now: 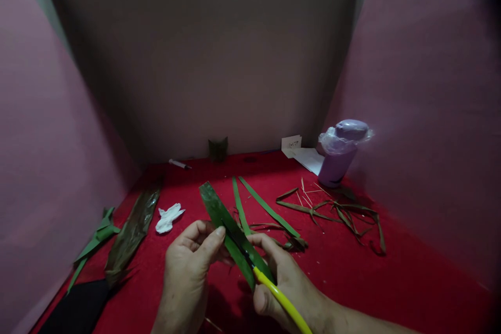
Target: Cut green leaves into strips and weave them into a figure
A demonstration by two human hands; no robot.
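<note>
At seven o'clock, our left hand, thumb and fingers pinching green leaf, at five, our right hand, fingers curled round yellow-handled tool, dark tip against leaf.

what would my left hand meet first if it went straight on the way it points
Past the green leaf it pinches, the left hand would probably meet the nearer narrow strip on the red surface, though depth is unclear.

I see a green leaf and a yellow scissors handle at six o'clock, white tissue at eight, purple bottle at three, red tabletop at five
</note>
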